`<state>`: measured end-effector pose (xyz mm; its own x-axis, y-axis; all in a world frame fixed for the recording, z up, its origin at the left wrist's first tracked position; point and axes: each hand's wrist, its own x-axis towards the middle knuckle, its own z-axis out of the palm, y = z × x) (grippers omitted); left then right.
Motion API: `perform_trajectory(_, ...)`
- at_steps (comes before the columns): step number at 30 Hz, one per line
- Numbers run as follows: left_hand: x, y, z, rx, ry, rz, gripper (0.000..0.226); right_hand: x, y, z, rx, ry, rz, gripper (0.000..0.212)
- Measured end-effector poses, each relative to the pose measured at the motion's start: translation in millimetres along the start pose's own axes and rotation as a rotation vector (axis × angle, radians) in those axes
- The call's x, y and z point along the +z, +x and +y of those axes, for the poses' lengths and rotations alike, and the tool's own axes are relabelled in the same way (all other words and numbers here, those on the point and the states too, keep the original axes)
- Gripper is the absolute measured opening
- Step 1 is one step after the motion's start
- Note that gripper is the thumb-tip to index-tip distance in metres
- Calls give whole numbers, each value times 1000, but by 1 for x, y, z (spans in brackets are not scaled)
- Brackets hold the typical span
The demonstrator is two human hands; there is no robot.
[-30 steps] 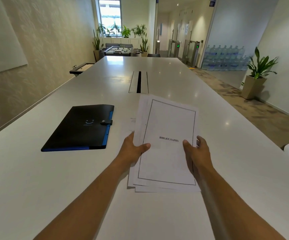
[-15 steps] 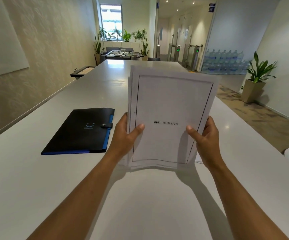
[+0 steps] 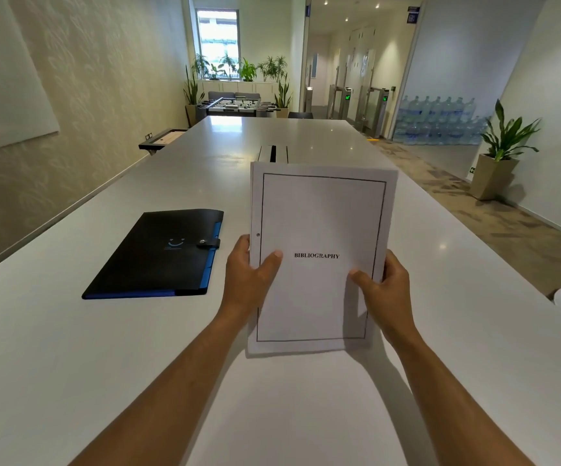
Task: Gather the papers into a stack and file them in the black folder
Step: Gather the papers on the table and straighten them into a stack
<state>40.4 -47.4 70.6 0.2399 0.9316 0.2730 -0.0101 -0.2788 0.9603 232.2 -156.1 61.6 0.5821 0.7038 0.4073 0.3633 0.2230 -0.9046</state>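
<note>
**Papers squared upright between two hands**

Papers (image 3: 319,210), thin white sheets with a black ruled border and "BIBLIOGRAPHY" printed mid-page, stand on their lower edge on the smooth white table (image 3: 70,348). The left hand (image 3: 247,277) and right hand (image 3: 385,287) clamp the side edges, thumbs across the front. The matte black folder (image 3: 158,253), blue-edged and snap-closed, lies flat just left.

Long white table (image 3: 70,331), bright window (image 3: 218,38)
</note>
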Motion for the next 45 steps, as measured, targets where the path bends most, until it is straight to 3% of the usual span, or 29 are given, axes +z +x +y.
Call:
perform_trajectory(3, 2, 5, -4, -57, 40, 28, 42, -4, 4, 0, 47, -23, 10, 34)
perform_trajectory(6, -1, 13, -14, -120, 242, 81, 40, -11, 10, 4, 144, -14, 29, 30)
perform_trajectory(11, -12, 17, -38, -219, 602, 110, 57, -31, 21, 26, 368, 21, 143, 26)
perform_trajectory(17, -15, 16, -51, -317, 758, 63, 69, -49, 35, 58, 539, -243, 174, 24)
perform_trajectory(24, -11, 31, -44, -378, 739, 30, 72, -43, 36, 69, 519, -492, 80, 35)
perform_trajectory(31, -11, 43, -42, -487, 577, 56, 55, -32, 38, 69, 484, -584, -61, 20)
perform_trajectory(39, -14, 50, -55, -563, 351, 43, 43, -28, 40, 69, 435, -605, -206, 24)
perform_trajectory(45, -16, 53, -62, -590, 265, 18, 62, -19, 39, 66, 407, -532, -298, 18)
